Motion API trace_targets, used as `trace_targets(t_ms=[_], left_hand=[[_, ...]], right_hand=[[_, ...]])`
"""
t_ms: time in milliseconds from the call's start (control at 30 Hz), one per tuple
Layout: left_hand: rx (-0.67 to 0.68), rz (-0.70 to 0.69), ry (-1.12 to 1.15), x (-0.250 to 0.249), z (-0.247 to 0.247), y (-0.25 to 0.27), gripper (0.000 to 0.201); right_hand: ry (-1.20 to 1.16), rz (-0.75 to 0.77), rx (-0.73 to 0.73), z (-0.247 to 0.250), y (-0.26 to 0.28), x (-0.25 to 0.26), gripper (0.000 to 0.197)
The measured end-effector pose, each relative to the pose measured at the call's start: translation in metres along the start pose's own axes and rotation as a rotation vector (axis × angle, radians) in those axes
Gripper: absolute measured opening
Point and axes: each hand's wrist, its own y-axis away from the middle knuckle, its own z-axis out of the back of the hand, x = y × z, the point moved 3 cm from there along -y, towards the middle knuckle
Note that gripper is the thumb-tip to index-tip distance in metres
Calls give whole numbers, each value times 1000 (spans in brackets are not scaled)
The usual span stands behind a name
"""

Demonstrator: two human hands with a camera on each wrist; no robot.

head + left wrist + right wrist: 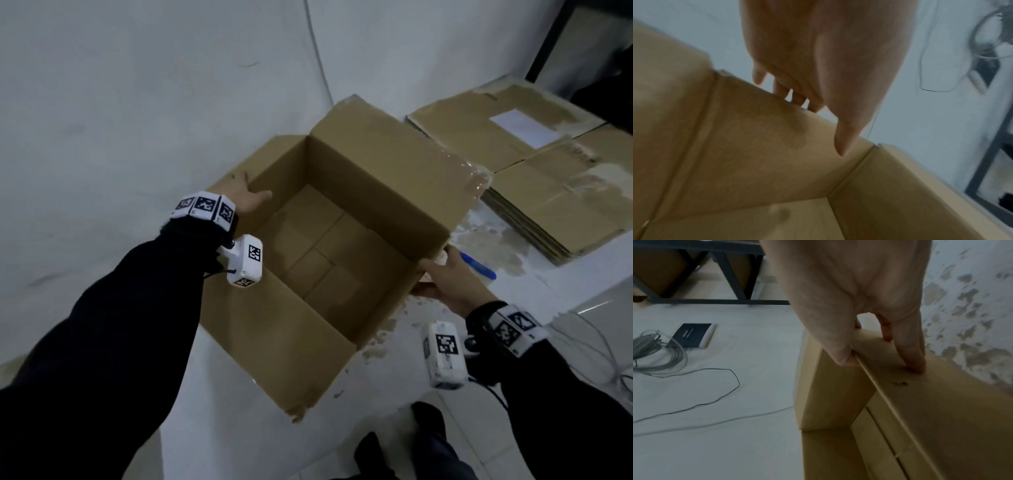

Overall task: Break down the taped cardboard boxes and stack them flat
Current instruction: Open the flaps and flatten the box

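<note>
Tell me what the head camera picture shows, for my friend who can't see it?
Two hands hold an open cardboard box by opposite walls: the left hand grips the far-left wall, the right hand the near-right corner. Flattened boxes are stacked to the right, and a blue pen lies on the floor.

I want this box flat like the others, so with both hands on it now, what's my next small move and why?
Probably push the two held walls of the open box toward each other to skew it. The left hand and right hand grip opposite walls, but its bottom flaps look closed, so they may resist; the flattened stack lies beside it.
</note>
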Motion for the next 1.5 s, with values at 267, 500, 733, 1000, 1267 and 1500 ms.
trace_targets(t_ms=[267,500,733,1000,1267,1500], left_hand=[[-133,-432,507,-72,42,50,75],[16,-341,393,-107,27,88,108],[135,-308,52,-72,5,94,106],[174,-309,-105,-87,5,105,102],[198,-271,-106,-71,10,100,99],[112,-165,13,-76,27,127,99]], right_hand=[[295,530,-299,2,35,42,81],[574,913,-241,-43,84,-15,88],[696,942,-75,-1,127,-39,47],[176,102,416,58,75,23,42],[222,296,325,21,2,45,70],[228,720,525,-16,13,104,17]])
